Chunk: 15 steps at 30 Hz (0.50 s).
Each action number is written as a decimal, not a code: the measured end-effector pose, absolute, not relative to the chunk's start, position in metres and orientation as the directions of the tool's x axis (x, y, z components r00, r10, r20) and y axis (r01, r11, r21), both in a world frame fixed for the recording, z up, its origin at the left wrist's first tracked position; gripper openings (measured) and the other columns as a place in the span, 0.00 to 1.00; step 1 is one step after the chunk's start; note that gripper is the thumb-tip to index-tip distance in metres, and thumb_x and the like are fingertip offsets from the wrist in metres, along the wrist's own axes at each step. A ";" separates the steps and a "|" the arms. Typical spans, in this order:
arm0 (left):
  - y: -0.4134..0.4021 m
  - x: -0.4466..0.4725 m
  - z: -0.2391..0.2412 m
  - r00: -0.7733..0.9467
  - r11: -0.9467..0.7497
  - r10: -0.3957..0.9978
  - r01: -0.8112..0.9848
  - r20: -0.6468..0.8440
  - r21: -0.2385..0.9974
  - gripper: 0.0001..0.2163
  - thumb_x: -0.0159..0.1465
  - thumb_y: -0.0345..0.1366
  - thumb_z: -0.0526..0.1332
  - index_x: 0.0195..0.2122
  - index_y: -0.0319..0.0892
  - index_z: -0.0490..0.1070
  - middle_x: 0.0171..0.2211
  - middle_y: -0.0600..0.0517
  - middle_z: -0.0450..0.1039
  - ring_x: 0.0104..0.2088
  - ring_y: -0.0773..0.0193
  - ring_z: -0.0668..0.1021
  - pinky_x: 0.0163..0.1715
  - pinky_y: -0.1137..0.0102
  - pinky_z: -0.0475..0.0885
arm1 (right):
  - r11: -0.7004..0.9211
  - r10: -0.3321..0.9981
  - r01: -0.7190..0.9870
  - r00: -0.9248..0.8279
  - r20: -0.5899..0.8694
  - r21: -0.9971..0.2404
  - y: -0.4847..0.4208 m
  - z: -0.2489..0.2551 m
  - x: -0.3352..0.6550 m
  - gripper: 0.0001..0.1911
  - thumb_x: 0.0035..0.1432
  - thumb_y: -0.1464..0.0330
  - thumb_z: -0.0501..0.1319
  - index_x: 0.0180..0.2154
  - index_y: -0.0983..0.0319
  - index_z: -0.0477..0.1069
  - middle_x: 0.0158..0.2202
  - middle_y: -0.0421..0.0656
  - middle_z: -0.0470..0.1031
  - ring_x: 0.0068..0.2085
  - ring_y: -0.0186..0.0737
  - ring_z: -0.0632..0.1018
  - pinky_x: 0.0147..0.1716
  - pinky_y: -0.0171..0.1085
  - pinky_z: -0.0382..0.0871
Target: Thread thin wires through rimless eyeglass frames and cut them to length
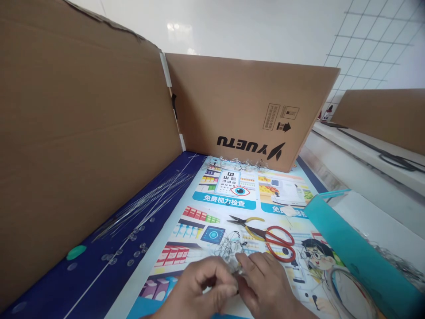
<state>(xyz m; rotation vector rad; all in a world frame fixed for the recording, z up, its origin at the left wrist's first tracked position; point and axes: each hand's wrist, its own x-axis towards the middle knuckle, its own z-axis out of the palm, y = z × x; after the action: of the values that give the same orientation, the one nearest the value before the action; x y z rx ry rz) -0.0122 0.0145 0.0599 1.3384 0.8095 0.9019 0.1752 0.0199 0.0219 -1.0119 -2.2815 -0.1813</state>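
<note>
My left hand (206, 285) is closed in a pinch, thumb and forefinger pressed together near the bottom middle. Beside it, my right hand (267, 283) has its fingers bent inward, and the fingertips of both hands meet. Whatever lies between them is too small and covered to make out. Just beyond the fingertips is a tangle of thin clear or silvery wire (229, 245) with small dark bits. Behind the right hand lie pliers with yellow handles (254, 219) and red-handled scissors (280, 241), their blades crossing close together.
Cardboard panels (83, 146) wall the left and back. Straight wires (149, 201), clear round pieces (137, 254) and a green disc (76, 252) lie on the blue strip. At right are a teal box (352, 241) holding wire pieces and a tape roll (332, 283). More wire pieces (237, 164) line the back.
</note>
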 end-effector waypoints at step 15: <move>0.018 -0.015 0.059 0.403 -0.357 0.876 0.176 0.264 0.917 0.06 0.58 0.31 0.59 0.24 0.41 0.71 0.21 0.53 0.70 0.23 0.68 0.71 0.25 0.75 0.67 | 0.626 0.719 0.759 -0.472 0.510 -0.180 0.018 0.029 0.170 0.21 0.49 0.74 0.55 0.47 0.62 0.66 0.30 0.46 0.68 0.31 0.43 0.69 0.29 0.41 0.63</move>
<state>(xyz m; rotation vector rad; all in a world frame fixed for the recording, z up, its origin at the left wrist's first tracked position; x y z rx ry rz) -0.0154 0.0182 0.0587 1.7879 0.9137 1.0088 0.1700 0.0178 0.0287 -1.1558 -2.2989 -0.0955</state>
